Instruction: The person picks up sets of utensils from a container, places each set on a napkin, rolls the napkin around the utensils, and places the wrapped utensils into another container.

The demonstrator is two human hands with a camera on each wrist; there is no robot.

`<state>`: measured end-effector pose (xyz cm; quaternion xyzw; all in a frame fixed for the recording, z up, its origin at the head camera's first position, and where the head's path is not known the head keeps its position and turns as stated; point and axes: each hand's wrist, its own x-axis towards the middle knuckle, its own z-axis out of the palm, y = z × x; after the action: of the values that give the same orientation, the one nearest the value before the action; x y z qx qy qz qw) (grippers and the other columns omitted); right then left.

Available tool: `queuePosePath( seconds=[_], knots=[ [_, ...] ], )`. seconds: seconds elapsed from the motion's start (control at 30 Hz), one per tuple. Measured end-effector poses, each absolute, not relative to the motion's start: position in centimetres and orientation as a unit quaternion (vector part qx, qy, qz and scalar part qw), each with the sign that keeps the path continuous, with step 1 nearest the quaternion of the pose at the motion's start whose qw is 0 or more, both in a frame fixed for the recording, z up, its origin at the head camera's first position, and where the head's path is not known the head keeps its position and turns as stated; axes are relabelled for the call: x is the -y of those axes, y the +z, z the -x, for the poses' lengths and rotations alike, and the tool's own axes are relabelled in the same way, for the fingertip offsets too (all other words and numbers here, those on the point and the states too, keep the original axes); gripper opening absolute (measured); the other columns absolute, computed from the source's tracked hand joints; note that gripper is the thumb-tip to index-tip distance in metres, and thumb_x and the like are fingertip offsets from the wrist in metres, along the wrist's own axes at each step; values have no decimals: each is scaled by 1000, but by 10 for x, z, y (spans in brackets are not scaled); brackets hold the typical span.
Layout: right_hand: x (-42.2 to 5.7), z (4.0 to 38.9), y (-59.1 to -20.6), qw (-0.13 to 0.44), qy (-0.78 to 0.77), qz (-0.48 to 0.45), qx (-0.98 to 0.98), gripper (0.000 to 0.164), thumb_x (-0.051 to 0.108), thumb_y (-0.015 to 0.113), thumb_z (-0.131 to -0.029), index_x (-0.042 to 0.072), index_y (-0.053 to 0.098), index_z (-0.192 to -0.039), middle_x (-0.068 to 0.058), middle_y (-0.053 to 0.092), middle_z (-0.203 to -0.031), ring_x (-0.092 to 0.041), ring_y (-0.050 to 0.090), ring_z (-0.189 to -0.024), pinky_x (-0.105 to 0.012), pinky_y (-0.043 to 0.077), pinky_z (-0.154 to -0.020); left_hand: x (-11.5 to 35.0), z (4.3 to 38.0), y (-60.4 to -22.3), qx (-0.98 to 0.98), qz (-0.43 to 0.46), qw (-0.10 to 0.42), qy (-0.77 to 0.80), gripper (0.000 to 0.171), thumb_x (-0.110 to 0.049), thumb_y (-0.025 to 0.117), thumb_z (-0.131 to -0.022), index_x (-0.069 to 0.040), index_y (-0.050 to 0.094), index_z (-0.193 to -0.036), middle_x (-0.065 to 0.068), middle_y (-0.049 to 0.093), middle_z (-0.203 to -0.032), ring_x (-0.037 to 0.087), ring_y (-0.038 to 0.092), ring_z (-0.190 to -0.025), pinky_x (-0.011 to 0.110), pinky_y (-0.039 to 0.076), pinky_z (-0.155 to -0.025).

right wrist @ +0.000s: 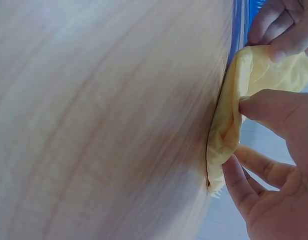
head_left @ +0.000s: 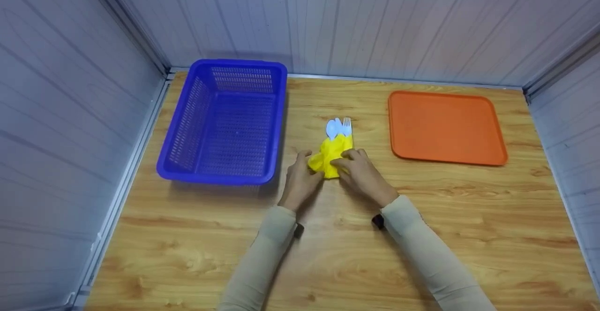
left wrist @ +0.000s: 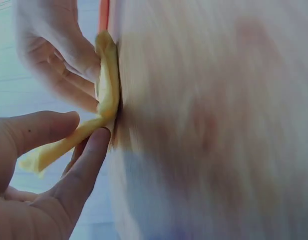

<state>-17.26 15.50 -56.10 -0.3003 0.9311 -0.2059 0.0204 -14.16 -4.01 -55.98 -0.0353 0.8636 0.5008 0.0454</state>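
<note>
A yellow cloth napkin [head_left: 333, 149] is folded round white cutlery on the table. A spoon [head_left: 331, 129], a fork [head_left: 347, 127] and a slim piece [head_left: 338, 124] between them, likely a knife, stick out at its far end; their lower parts are hidden in the cloth. My left hand [head_left: 300, 180] pinches the loose left flap between thumb and fingers, and the left wrist view shows this flap [left wrist: 59, 150] lifted. At the right side my right hand [head_left: 364, 176] grips the bundle, its thumb on top of the cloth and its fingers along the edge in the right wrist view.
To the left stands a blue slotted plastic basket [head_left: 279, 128] with nothing in it. An orange tray [head_left: 447, 128] lies at the right. Pale panel walls [head_left: 328, 25] close off the wooden table [head_left: 468, 217] at the back and both sides.
</note>
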Motion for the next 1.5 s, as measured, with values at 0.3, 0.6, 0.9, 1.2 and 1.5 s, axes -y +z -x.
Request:
queuePosePath(
  seconds=[0.3,0.6,0.9,1.2,1.5],
  knots=[
    [-156,173,-563,7,-224,306,-925,27,8,70,-93,10,74,-120,-18,58,-120,-35,49,-104,-45,46,-88,38,138,-561,-859,33,25,511,21,-7,72,-89,-1,72,-108,8,73,-102,17,66,-95,34,56,-81],
    [-157,174,-565,-8,-231,311,-922,25,9,72,-92,9,74,-117,-16,58,-115,-34,49,-101,-45,46,-85,27,138,-558,-846,28,23,533,20,-7,71,-91,-4,74,-111,6,74,-105,14,67,-100,30,57,-81],
    [-160,179,-563,33,-248,285,-925,32,12,71,-93,1,66,-123,-19,60,-121,-37,52,-107,-47,47,-91,17,140,-558,-864,15,20,503,22,-10,72,-92,-8,74,-114,5,73,-109,14,66,-106,32,56,-86],
    [-169,184,-562,91,-293,246,-919,51,16,72,-92,-3,55,-136,-20,58,-132,-35,51,-116,-47,45,-99,10,143,-559,-872,-8,13,490,20,-9,70,-93,-6,74,-112,6,74,-107,13,66,-104,30,56,-84],
    [-184,185,-562,118,-350,261,-892,53,11,70,-92,-5,52,-139,-21,57,-134,-36,52,-119,-51,43,-101,3,143,-557,-886,-25,23,462,25,-13,72,-93,-6,72,-118,7,73,-112,17,67,-107,29,56,-86]
  ],
)
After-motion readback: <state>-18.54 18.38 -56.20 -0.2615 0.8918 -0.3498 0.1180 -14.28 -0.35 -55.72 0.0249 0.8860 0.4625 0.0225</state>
